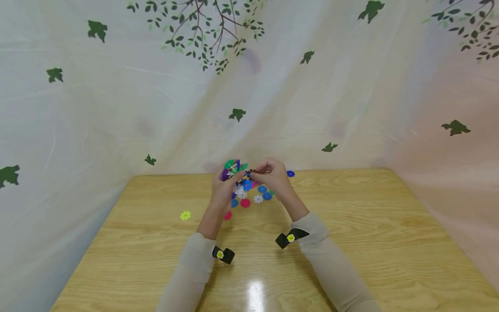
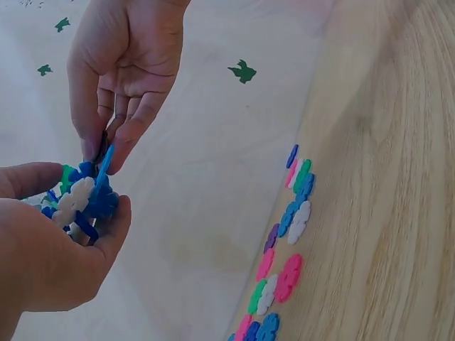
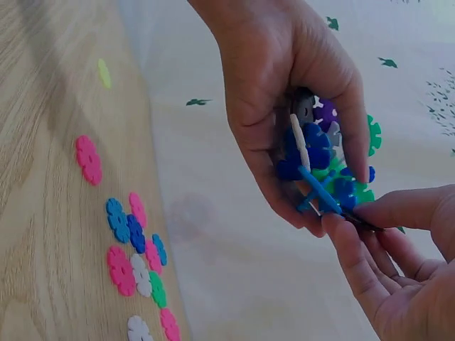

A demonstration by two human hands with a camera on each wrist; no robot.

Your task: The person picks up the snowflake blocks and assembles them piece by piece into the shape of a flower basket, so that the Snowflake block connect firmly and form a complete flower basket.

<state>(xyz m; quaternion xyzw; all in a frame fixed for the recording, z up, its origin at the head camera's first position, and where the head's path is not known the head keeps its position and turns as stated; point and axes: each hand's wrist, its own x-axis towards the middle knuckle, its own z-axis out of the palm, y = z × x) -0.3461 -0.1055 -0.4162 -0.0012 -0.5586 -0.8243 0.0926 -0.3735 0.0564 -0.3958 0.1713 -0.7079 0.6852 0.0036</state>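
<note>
Head view — wooden table [image 1: 351, 242], leaf-print curtain [image 1: 117, 108]

Bright, even, soft light throughout, white glare patch on the wooden table [image 1: 255, 294] near the bottom edge, faint shadows under the forearms, head view bowed at edges (fisheye), wrist views slightly soft, close hands and snowflake pieces mildly blurred.

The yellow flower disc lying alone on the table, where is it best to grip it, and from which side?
The yellow disc lies flat on the table, apart from the other pieces. Probably best to come from above and pinch two opposite edges at the notched rim, since nothing crowds it and no side stands up.
</note>
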